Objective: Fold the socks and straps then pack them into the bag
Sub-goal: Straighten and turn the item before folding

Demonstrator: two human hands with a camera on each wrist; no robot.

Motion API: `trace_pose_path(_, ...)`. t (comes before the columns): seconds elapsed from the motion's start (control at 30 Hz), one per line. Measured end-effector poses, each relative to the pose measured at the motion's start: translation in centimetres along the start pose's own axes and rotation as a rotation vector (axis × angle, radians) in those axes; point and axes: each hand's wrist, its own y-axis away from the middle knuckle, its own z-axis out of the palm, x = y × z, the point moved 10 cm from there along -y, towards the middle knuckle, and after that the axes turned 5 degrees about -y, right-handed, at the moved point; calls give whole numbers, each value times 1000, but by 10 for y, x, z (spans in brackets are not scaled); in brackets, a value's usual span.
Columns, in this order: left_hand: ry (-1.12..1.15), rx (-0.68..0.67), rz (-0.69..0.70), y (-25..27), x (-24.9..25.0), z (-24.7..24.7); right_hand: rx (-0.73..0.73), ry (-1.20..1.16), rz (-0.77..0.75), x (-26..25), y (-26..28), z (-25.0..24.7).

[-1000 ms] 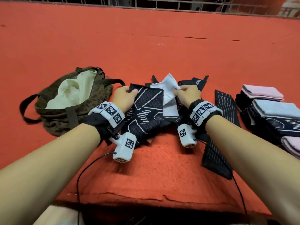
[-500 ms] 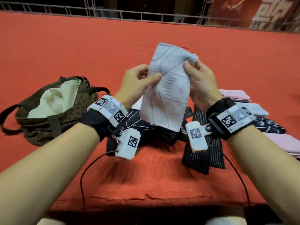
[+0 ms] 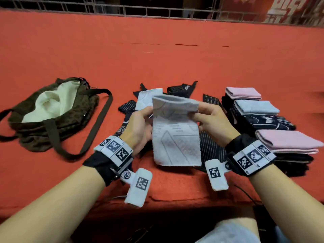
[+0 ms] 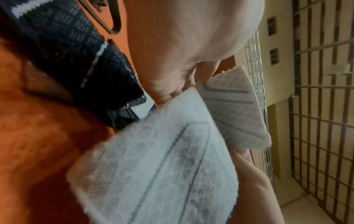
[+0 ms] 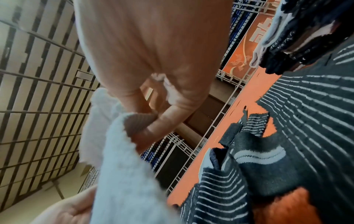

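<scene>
Both hands [image 3: 175,123] pinching pale grey sock [image 3: 176,137], top folded over

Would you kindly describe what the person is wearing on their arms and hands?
Both forearms are bare, with no sleeves or gloves. The left hand and right hand each have a black wrist strap carrying a white band printed with black square codes. A small white block with its own code hangs under each wrist, and a thin dark cable trails from each.

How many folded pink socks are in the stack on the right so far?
2. One pink sock lies at the far end of the stack, the other pink sock at the near end beside the right hand. More may be hidden under the dark socks.
</scene>
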Motion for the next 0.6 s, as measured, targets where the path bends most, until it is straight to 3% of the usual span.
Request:
trace_pose_path(0.1, -19, -60, -107, 3, -1, -1, -12, 43, -30, -1, -3, 4)
trace_pose_path(0.23, -241, -44, -13, 2, 8, -1, -40, 84, 10, -6, -1, 12)
trace_pose_path(0.37, -253, -1, 86, 1, 18, -9, -27, -111, 179, 9, 3, 14)
trace_pose_path(0.43, -253, 25, 137, 2, 22, -11, -93, -23, 250, 20, 6, 23)
trace_pose_path(0.5, -233, 71, 164, 5, 25, -15, -126, 82, 233, 23, 6, 27)
trace_pose_path(0.6, -196, 44, 102, 9, 20, -16, -80, 0, 179, 17, 5, 27)
